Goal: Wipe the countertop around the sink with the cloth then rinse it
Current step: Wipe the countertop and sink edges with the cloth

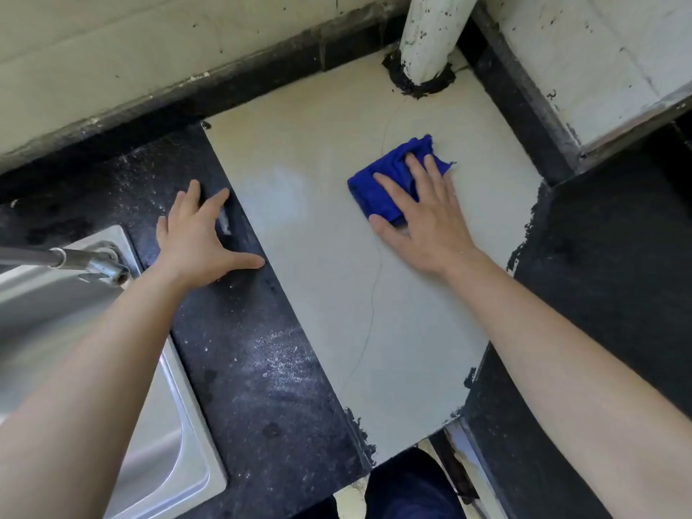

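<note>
Head view: a crumpled, bright blue cloth (389,162) was seen lying on the pale, matte square panel (329,312) set into the worktop (247,368), toward the panel's far right part. The cloth was pressed down under the straight, spread fingers of the right hand (427,222), whose palm was laid flat; nothing was curled round or pinched. The left hand (202,237) was laid released, fingers fanned, on the dark, speckled, glossy stone, its thumb tip reaching the panel's left edge. A thin hairline crack (374,294) was traced down the panel. Rough, ragged black coating (599,264) was seen bordering the panel's right side. At the far edge a round white pipe (430,35), chipped and flecked, was ringed at its foot by lumpy black sealant. At the lower left a brushed steel sink (187,425) with rounded corners was sunk into the stone, and a metal tap (93,262) was seen reaching over it; only bare shiny steel could be made out in the visible part of the basin.
</note>
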### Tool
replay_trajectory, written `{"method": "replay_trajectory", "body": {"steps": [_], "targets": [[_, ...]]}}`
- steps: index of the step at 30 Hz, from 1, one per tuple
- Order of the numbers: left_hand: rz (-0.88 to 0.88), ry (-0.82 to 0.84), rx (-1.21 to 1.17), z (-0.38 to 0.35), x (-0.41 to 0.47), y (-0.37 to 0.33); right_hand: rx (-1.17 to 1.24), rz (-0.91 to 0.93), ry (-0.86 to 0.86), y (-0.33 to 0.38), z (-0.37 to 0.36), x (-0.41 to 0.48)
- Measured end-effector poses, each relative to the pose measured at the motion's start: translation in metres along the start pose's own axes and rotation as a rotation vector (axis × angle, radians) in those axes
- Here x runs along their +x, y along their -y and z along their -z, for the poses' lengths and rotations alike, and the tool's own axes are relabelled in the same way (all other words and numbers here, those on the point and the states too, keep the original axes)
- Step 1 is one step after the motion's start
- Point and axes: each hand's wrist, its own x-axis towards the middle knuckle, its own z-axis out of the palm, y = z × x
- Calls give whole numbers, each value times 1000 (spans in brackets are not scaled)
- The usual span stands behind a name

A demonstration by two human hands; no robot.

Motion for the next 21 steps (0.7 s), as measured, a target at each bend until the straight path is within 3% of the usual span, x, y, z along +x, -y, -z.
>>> {"method": "replay_trajectory", "body": {"steps": [6, 11, 13, 17, 21], "targets": [[-93, -144, -171, -44, -51, -62, -13, -424, 1, -95, 24, -33], [-126, -144, -210, -75, -68, -70, 72, -480, -85, -51, -4, -64], [-128, -176, -194, -77, -71, -62, 78, -350, -91, -8, -21, -90], [-94, -217, -63, -67, -78, -27, 55, 126, 46, 61, -48, -141], [37, -204, -11, -59, -95, 6, 61, 346, 72, 61, -42, -78]]}}
